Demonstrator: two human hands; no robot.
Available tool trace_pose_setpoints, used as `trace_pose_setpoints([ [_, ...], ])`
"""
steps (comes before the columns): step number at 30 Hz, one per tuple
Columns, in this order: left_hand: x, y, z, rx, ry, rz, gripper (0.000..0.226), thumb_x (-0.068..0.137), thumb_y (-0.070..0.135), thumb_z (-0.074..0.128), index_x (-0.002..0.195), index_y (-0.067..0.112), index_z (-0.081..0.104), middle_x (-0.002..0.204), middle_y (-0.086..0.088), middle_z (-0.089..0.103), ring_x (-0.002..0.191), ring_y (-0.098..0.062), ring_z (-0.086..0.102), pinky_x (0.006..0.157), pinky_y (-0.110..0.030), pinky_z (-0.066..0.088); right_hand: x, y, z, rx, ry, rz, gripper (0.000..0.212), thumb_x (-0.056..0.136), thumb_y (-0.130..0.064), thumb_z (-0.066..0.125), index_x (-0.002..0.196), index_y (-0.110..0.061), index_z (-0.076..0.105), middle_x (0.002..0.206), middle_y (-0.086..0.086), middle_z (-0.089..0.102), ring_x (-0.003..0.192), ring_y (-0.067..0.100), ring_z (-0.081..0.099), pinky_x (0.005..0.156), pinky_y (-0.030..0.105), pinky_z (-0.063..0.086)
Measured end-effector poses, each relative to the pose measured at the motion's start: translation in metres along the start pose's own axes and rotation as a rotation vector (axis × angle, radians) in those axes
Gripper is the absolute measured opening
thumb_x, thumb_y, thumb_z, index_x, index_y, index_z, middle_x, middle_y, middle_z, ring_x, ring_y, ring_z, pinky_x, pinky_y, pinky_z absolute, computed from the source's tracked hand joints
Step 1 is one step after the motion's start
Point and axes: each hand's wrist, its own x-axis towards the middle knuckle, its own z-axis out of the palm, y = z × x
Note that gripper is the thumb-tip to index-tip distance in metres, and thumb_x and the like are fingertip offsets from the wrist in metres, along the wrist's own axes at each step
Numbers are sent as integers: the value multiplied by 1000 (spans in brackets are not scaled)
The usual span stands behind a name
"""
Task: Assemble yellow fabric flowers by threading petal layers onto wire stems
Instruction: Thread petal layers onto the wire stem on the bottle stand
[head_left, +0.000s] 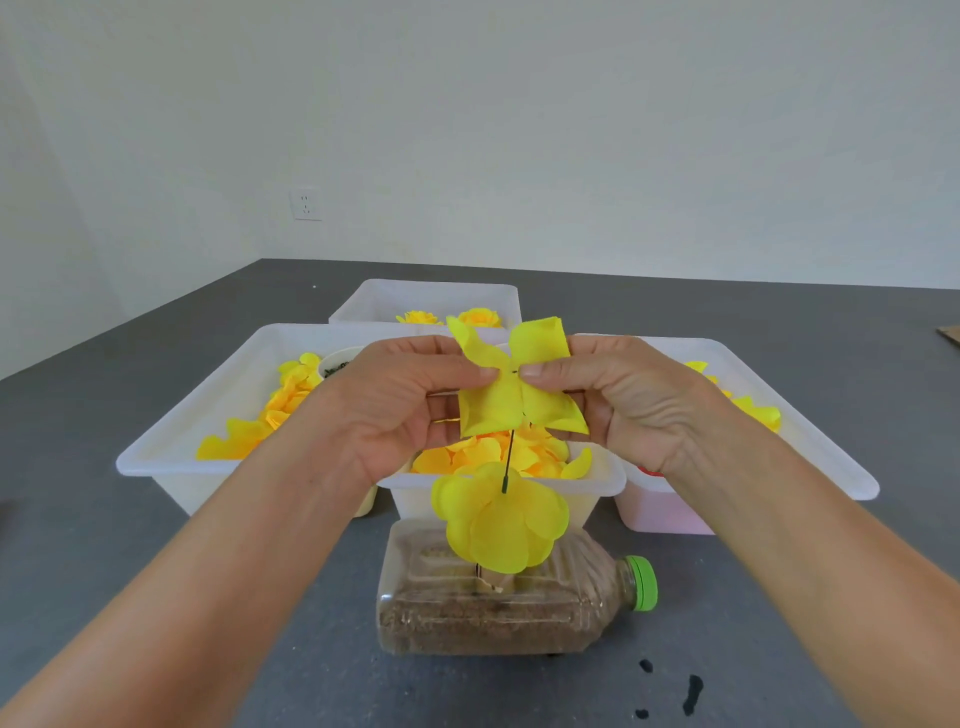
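Both hands are working above the sand-filled bottle (511, 597). The left hand (410, 410) is pinching the left side of a yellow fabric petal layer (511, 387), thumb tip on its centre; the right hand (618, 395) is pinching the right side the same way. The petal layer is thin, creased and four-lobed, and is being held straight above the bottle. A thin dark wire stem (508, 465) is running from the layer's underside down to a finished petal cluster (501, 522), rounded, with overlapping translucent petals, sitting just above the bottle.

The bottle is lying on its side on the grey worktop (156, 545): clear plastic, ribbed, holding brown grainy fill, with its green screw cap (643, 582) pointing right.

Directly behind the bottle a white translucent plastic tub (597, 483) is holding a heap of loose yellow-orange petals. Behind and left of the bottle a larger white tray (171, 457) is holding more yellow petals plus a small round cup (337, 361) with dark bits inside; contents too small to tell. Behind and right of the bottle another white tray (810, 441) is showing yellow petals and something red at its near edge. Furthest behind the bottle, a fourth bin (431, 296) is holding two finished yellow flowers (478, 317).

Black blotches (691, 693) are marking the worktop in front and right of the bottle.
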Motion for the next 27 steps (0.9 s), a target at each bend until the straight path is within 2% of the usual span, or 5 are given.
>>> trace_pose_setpoints([
  [6,-4,-6,1,66,-5,-30,28,70,-2,66,97,4,66,79,-8,71,65,-20,67,62,-32,57,-1,6,-1,-85,53,63,40,70,-2,68,110,-2,66,98,16,69,80,27,66,66,32,55],
  [10,-8,-6,1,109,-68,-28,45,51,10,71,95,9,69,81,-8,71,66,-21,68,65,-35,58,-1,6,-1,-101,90,72,31,74,1,67,105,1,67,95,18,69,77,28,66,62,31,56],
  [16,-3,-6,3,142,28,20,21,69,6,71,90,7,69,76,-7,72,64,-18,69,58,-29,58,-1,7,3,-102,110,93,35,73,1,67,108,2,66,108,23,68,100,37,64,90,48,51],
  [23,0,-9,1,143,64,2,22,75,-4,67,96,2,66,76,-8,72,64,-18,70,59,-31,59,-2,8,1,-143,97,99,27,77,1,65,105,0,66,102,19,70,83,30,66,82,44,54],
  [27,0,-9,0,167,52,3,16,75,-1,68,88,9,67,72,-5,72,60,-16,68,61,-32,58,-1,8,-1,-137,90,98,36,77,2,64,113,3,63,111,23,66,102,39,63,94,52,48],
])
